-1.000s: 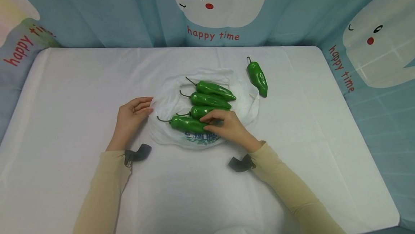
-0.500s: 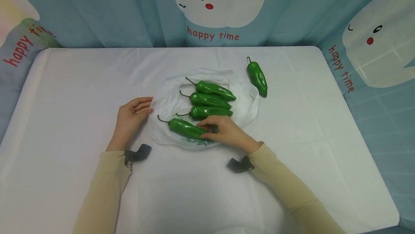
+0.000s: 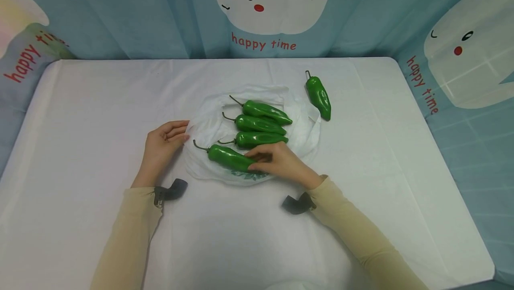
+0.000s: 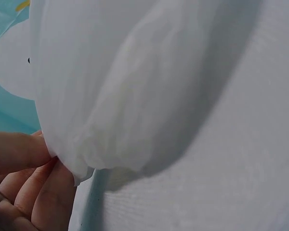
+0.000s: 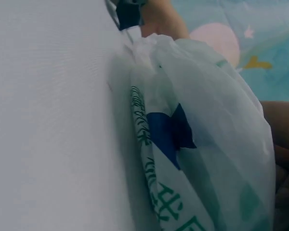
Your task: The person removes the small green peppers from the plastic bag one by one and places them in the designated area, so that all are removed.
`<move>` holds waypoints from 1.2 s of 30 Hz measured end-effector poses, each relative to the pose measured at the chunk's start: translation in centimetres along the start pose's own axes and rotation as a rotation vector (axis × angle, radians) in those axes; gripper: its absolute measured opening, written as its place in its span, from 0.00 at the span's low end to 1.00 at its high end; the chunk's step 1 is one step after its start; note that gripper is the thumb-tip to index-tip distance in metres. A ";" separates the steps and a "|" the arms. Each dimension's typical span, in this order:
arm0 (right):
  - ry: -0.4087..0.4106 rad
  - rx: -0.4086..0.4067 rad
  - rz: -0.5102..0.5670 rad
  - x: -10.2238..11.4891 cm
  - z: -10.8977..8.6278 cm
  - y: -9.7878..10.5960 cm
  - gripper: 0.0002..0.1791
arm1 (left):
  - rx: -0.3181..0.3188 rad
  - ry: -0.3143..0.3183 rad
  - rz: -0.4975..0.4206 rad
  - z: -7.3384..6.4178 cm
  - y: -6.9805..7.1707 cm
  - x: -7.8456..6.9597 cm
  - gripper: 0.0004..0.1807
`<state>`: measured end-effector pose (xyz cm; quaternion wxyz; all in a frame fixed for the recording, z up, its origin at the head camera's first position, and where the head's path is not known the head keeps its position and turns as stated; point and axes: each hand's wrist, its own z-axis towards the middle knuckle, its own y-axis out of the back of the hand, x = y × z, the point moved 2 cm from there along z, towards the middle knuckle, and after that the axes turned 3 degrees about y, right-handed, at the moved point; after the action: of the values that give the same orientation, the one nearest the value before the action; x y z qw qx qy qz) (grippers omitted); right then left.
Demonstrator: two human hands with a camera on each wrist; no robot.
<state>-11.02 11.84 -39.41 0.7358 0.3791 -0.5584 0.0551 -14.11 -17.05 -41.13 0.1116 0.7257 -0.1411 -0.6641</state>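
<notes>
In the head view, a white translucent plastic bag lies spread in the middle of the table. My left hand pinches its left edge between thumb and fingers, as the left wrist view shows. My right hand holds a long green pepper near its tip, over the bag's near side, its curved stem pointing left. Three more green peppers, the far one, the middle one and the near one, lie in a row behind it. In the right wrist view the printed bag hides most of the right hand.
Another green pepper lies on the white tablecloth, just right of the bag's far right part. A blue curtain with whale pictures hangs behind the table. Dark wrist cameras sit at both sleeves.
My right hand has shifted slightly towards the near side with the pepper, uncovering the one behind it. The pepper's tip has come nearer. My left hand and the other peppers have stayed put.
</notes>
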 end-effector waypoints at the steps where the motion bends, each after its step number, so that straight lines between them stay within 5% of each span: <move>1: -0.006 -0.009 0.016 0.0 0.0 0.1 0.14 | 0.002 0.004 0.003 0.0 0.0 0.0 0.20; 12: -0.106 -0.145 0.197 -0.4 -0.1 2.0 0.14 | -0.024 0.017 0.006 -0.1 0.5 0.0 0.20; 36: -0.190 -0.436 0.234 -2.0 -1.8 8.0 0.16 | -0.027 0.015 -0.049 0.1 0.5 0.3 0.20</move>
<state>-14.40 19.27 -37.34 0.7329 0.1482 -0.6637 -0.0176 -14.24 -17.64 -41.21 0.1061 0.7324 -0.1133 -0.6630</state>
